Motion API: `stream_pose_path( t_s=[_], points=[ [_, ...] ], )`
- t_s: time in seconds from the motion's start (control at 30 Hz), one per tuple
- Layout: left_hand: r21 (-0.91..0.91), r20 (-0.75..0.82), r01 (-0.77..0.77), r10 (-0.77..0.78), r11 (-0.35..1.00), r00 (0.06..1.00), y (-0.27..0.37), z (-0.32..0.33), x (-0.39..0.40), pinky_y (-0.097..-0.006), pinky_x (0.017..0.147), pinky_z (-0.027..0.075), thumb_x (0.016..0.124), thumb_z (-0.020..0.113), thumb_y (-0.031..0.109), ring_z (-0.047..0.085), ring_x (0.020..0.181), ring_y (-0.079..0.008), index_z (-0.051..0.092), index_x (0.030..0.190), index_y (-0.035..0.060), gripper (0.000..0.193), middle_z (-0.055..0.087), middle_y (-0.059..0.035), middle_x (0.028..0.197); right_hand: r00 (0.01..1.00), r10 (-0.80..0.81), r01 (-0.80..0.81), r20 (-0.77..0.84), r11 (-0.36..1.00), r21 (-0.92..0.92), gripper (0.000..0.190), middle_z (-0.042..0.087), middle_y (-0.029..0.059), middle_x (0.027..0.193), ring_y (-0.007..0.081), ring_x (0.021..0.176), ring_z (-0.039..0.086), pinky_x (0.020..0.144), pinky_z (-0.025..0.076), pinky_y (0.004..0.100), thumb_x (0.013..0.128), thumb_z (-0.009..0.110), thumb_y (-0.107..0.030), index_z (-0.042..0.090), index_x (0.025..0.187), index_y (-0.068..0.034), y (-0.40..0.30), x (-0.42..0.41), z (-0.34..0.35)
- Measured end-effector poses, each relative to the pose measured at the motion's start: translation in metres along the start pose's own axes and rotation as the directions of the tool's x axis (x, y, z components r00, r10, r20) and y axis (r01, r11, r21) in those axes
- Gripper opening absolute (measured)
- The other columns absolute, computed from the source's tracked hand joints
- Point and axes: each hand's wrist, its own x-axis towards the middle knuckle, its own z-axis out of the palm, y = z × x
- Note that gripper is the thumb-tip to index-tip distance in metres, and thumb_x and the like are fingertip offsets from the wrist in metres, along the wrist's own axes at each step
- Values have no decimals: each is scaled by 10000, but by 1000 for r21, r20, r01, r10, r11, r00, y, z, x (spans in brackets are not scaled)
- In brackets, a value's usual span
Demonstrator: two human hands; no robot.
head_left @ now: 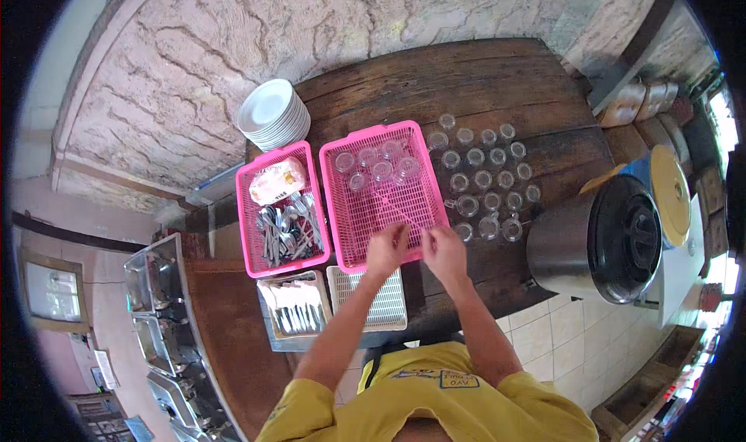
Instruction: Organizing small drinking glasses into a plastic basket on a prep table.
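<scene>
My left hand (387, 247) hovers over the near end of a pink plastic basket (428, 177), fingers curled together. Close by on the right, my right hand (445, 252) is at the basket's near right corner, its fingertips bent toward the left hand. Whether either hand pinches something small does not show. At the basket's far end stand several clear glass cups (382, 170); its near part shows bare mesh. Right of the basket, more glass mugs (482, 178) stand in rows on the dark wooden table (466, 81).
A second pink basket (243, 220) holds spoons and forks (287, 232) and a tissue pack (277, 180). White plates (274, 113) are stacked behind it. Nearer me are a tray of napkin-wrapped cutlery (294, 308) and a white mesh basket (387, 302). A large black-lidded metal pot (565, 238) stands right.
</scene>
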Motion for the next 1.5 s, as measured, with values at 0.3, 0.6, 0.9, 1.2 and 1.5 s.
stream_pose_path(
  t_s=[0.3,0.6,0.9,1.2,1.5],
  points=[
    [228,95,-251,235,941,967,7,70,-44,-499,808,550,941,679,232,696,900,-403,725,1093,25,261,731,-207,945,994,101,-104,-32,988,-117,446,540,218,1303,439,1205,551,978,514,515,931,603,-39,530,1370,-58,76,-61,-8],
    [108,195,-19,-2,994,981,1,70,-34,-402,809,592,939,711,186,753,897,-292,726,1103,12,240,764,-156,968,975,212,-154,73,870,-469,695,481,202,1465,408,1302,523,958,570,494,910,655,-83,384,1549,-112,83,40,-19],
    [78,257,59,-77,995,963,0,68,-30,-363,839,581,967,715,209,743,928,-221,719,1117,9,250,761,-121,971,897,438,-374,57,822,-430,541,529,248,1292,446,1079,682,876,605,499,876,749,-164,459,1296,19,104,66,-9],
    [78,278,73,-92,994,956,-1,66,-29,-342,843,578,954,734,238,741,927,-212,720,1107,1,283,762,-107,971,921,378,-279,96,812,-513,648,495,252,1294,435,973,720,817,622,492,818,809,-266,489,1272,67,83,61,-25],
    [92,261,23,-46,996,964,-8,74,-28,-361,842,575,965,719,324,740,921,-219,705,1085,3,343,757,-109,948,960,280,-240,0,824,-514,634,497,225,1271,417,929,727,770,628,486,826,788,-295,491,1258,59,41,55,-60]
  ],
)
